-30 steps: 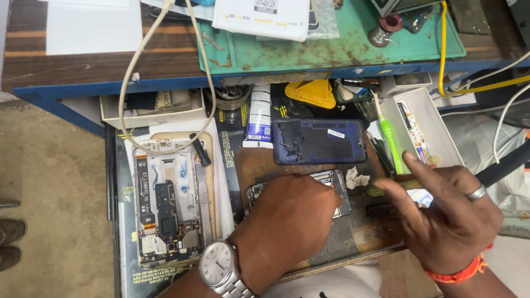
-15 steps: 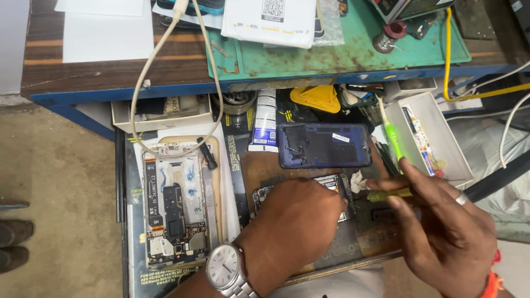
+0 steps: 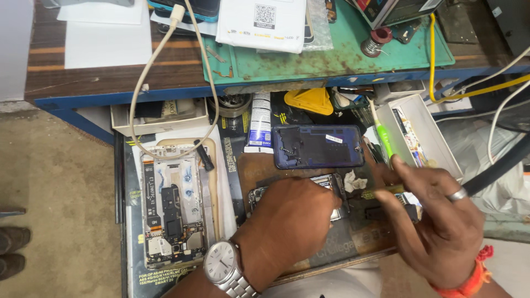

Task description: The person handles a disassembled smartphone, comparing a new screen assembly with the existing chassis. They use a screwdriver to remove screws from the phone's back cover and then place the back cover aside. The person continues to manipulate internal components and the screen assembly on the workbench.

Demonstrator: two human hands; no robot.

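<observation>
My left hand (image 3: pixel 292 221), with a silver wristwatch (image 3: pixel 221 264), lies knuckles up over an opened phone (image 3: pixel 331 182) on a brown work mat (image 3: pixel 353 243) and holds it down. Most of the phone is hidden under the hand. My right hand (image 3: pixel 436 221), with a ring and an orange wrist thread, pinches a slim yellowish tool (image 3: pixel 383 191) whose tip points left at the phone's right edge. A dark blue phone back cover (image 3: pixel 318 146) lies just beyond the phone. A scrap of white tissue (image 3: pixel 351 180) sits between them.
A stripped phone frame (image 3: pixel 171 212) lies at the left of the open drawer. A glue tube (image 3: pixel 258 124), a yellow pick (image 3: pixel 312 101), a green brush (image 3: pixel 382 129) and a white parts box (image 3: pixel 419 135) line the back. Above are a green mat (image 3: pixel 331 60), a white cable (image 3: pixel 165 83) and a solder spool (image 3: pixel 378 38).
My right hand went from spread fingers to a pinch on the slim tool and moved a little left toward the phone. My left hand stayed on the phone.
</observation>
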